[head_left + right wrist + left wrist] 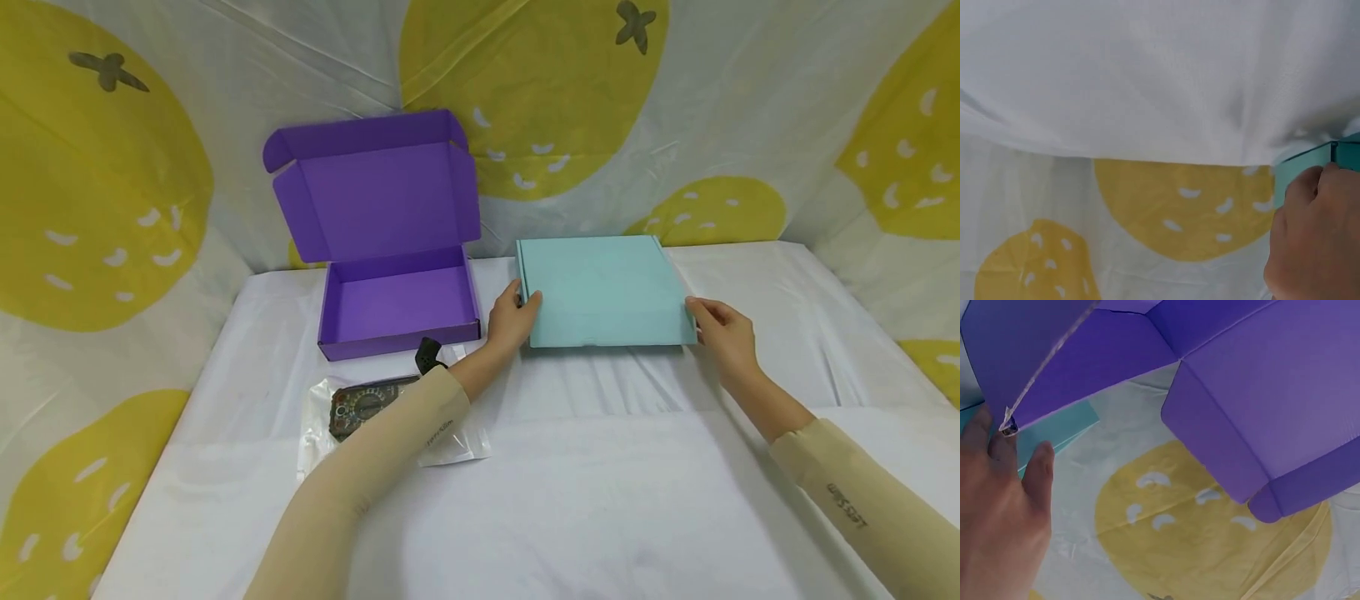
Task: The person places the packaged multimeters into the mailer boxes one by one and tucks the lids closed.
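A light teal cardboard box (600, 287) with its lid down is between the two hands at the right of the table. My left hand (512, 318) grips its left side, thumb on the top edge. At the front right corner, my right hand (727, 337) pinches the box between thumb and fingers. In the right wrist view the right hand (1316, 234) covers much of the teal side. The left wrist view has the left hand (1007, 494) by a teal edge, partly behind the purple box. A dark shadow lies under the box's front edge.
An open purple box (390, 342) stands left of the teal one, its lid (390, 200) raised against the patterned cloth. In front of it, a multimeter (367, 404) lies on a clear plastic bag (457, 446), partly under my left forearm. A small black piece (427, 354) sticks up nearby.
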